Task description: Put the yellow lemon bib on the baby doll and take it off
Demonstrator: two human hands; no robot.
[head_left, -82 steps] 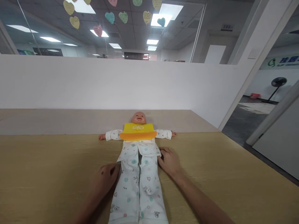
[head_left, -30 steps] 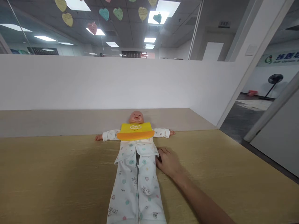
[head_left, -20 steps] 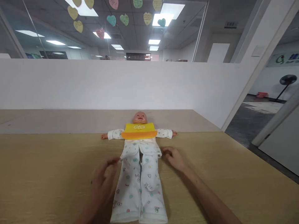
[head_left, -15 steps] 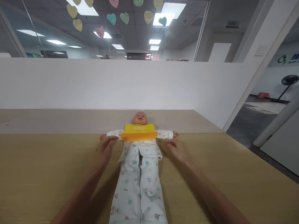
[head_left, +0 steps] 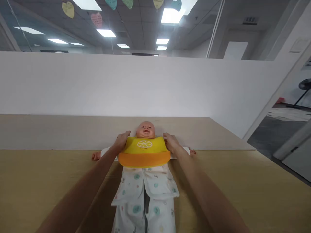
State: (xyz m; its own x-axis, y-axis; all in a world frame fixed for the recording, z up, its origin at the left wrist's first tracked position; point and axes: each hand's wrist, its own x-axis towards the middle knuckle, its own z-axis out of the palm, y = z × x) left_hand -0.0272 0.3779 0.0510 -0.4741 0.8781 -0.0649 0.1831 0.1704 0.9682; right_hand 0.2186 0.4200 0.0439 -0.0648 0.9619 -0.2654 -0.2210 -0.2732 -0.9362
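Note:
A baby doll (head_left: 145, 129) lies on its back, arms spread, in a white printed top (head_left: 159, 184) and matching trousers (head_left: 136, 215). Over its chest is a yellow bib (head_left: 131, 146) with a citrus-slice print and an orange pocket (head_left: 144, 160) along the bottom. My left hand (head_left: 121, 141) is at the bib's upper left corner, fingers stretched towards the doll's neck. At the opposite upper corner is my right hand (head_left: 171, 141), fingers pointing inward with the thumb apart. Both hands are at the bib's edges; any grip on it is not visible. The neck fastening is hidden.
The doll lies on a wooden table (head_left: 48, 187), its head on a paler strip (head_left: 60, 131) against a white partition wall (head_left: 104, 84). Above the wall is glass with heart-shaped notes (head_left: 68, 9). A doorway opens on the right, with a fan (head_left: 305, 84) beyond.
Both hands have moved up and forward from beside the doll's sleeves to the bib's upper corners. The view has come closer to the doll.

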